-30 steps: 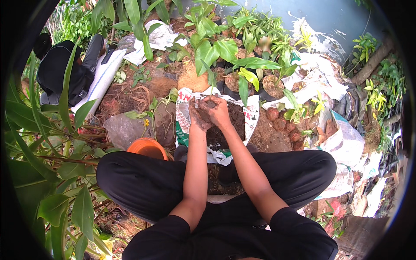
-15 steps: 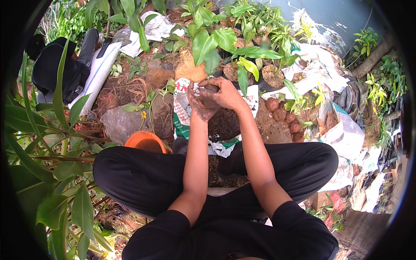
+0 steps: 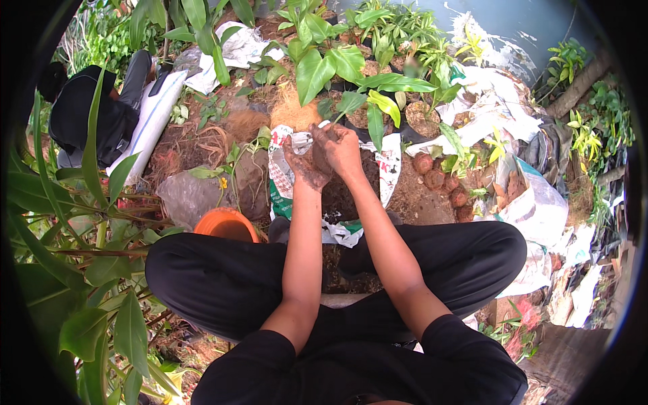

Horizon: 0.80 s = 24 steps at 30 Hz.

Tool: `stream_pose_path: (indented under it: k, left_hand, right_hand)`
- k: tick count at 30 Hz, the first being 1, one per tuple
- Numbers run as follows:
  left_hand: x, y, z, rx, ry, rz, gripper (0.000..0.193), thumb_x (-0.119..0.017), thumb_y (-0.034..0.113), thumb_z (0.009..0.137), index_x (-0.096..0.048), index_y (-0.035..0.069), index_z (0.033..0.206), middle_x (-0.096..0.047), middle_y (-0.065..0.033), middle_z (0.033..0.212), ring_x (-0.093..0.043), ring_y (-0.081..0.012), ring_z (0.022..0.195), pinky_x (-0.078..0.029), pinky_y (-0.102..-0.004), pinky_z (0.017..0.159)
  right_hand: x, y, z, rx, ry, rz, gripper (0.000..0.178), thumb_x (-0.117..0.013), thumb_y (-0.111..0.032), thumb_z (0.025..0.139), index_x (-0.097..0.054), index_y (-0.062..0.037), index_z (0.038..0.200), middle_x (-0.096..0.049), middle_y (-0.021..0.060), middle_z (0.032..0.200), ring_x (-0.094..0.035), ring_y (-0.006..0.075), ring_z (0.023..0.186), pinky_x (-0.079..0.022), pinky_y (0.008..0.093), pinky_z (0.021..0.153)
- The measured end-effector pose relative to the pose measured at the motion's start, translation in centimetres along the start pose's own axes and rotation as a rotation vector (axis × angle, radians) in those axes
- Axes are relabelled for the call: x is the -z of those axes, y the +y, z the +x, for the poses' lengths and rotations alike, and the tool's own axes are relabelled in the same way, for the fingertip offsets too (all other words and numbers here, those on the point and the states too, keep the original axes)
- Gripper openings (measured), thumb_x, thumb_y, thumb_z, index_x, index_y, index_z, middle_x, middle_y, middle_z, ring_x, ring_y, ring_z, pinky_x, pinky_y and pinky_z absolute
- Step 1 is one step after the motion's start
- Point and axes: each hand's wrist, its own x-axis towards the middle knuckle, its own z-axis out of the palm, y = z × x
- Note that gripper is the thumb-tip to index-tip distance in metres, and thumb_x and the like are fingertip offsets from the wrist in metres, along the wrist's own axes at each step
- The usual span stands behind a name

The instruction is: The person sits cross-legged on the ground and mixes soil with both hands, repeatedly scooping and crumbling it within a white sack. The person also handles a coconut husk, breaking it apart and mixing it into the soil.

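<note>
A dark brown clump of soil (image 3: 320, 158) sits between my two hands, above an opened white, red and green sack (image 3: 280, 192). My left hand (image 3: 305, 167), smeared with mud, is cupped around its left side. Curled fingers of my right hand (image 3: 342, 150) press its upper right side, partly covering it. A small white bit shows by the fingertips; I cannot make out what it is. Loose dark soil (image 3: 342, 197) lies in the sack below my wrists.
An orange pot (image 3: 227, 224) stands by my left knee. Potted plants (image 3: 368, 74) grow beyond my hands, beside brown fibre (image 3: 295, 111). Round brown balls (image 3: 434, 178) lie to the right near a white bag (image 3: 536, 209). Another person (image 3: 91, 118) sits far left by a long white sack (image 3: 152, 118).
My right hand has turned and drawn its fingers in over the soil clump. My left hand has shifted slightly left and lower, still cupping it.
</note>
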Motion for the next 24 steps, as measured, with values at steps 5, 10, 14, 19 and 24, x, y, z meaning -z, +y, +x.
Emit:
stream_pose_path:
  k: [5, 10, 14, 19, 24]
  left_hand:
    - [-1.7, -1.9, 0.6, -0.14, 0.0, 0.1, 0.076, -0.042, 0.067, 0.081, -0.053, 0.006, 0.126, -0.055, -0.01, 0.127, -0.055, -0.0282, 0.113, -0.042, -0.0407, 0.099]
    - [-2.4, -2.9, 0.1, -0.045, -0.067, 0.117, 0.061, -0.043, 0.063, 0.083, -0.058, 0.018, 0.121, -0.062, -0.0028, 0.114, -0.058, -0.0218, 0.107, -0.045, -0.0368, 0.093]
    - [-0.6, -3.0, 1.1, -0.014, -0.062, 0.076, 0.055, -0.043, 0.063, 0.083, -0.061, 0.019, 0.11, -0.064, -0.0009, 0.107, -0.06, -0.0223, 0.102, -0.046, -0.037, 0.09]
    - [0.5, -2.6, 1.4, -0.137, 0.005, 0.115, 0.057, -0.04, 0.061, 0.084, -0.062, 0.012, 0.103, -0.063, -0.0069, 0.107, -0.059, -0.0259, 0.101, -0.047, -0.0416, 0.089]
    - [0.4, -3.3, 1.1, -0.161, 0.033, 0.137, 0.062, -0.044, 0.061, 0.084, -0.06, 0.005, 0.106, -0.062, -0.0098, 0.108, -0.06, -0.0278, 0.101, -0.047, -0.0417, 0.091]
  right_hand:
    - [2.0, -2.0, 0.7, -0.143, -0.042, 0.082, 0.035, -0.069, -0.033, 0.085, -0.069, 0.0009, 0.095, -0.068, 0.0111, 0.082, -0.061, 0.0161, 0.076, -0.048, 0.03, 0.073]
    - [3.2, -0.3, 1.2, 0.215, -0.133, -0.018, 0.028, -0.071, -0.021, 0.083, -0.067, -0.0005, 0.103, -0.068, 0.0092, 0.109, -0.061, 0.0207, 0.102, -0.045, 0.0339, 0.09]
    - [2.7, -0.1, 0.3, 0.121, -0.232, 0.212, 0.014, -0.069, -0.012, 0.085, -0.064, -0.0002, 0.092, -0.069, 0.0083, 0.099, -0.062, 0.0154, 0.094, -0.046, 0.03, 0.088]
    - [1.2, 2.2, 0.2, -0.054, -0.23, 0.221, 0.012, -0.071, -0.012, 0.084, -0.064, -0.002, 0.084, -0.068, 0.0037, 0.078, -0.06, 0.0107, 0.072, -0.047, 0.0258, 0.071]
    - [1.6, 2.3, 0.8, -0.058, -0.173, 0.129, 0.017, -0.071, -0.018, 0.084, -0.065, -0.003, 0.078, -0.066, 0.0018, 0.075, -0.057, 0.0087, 0.069, -0.045, 0.0244, 0.067]
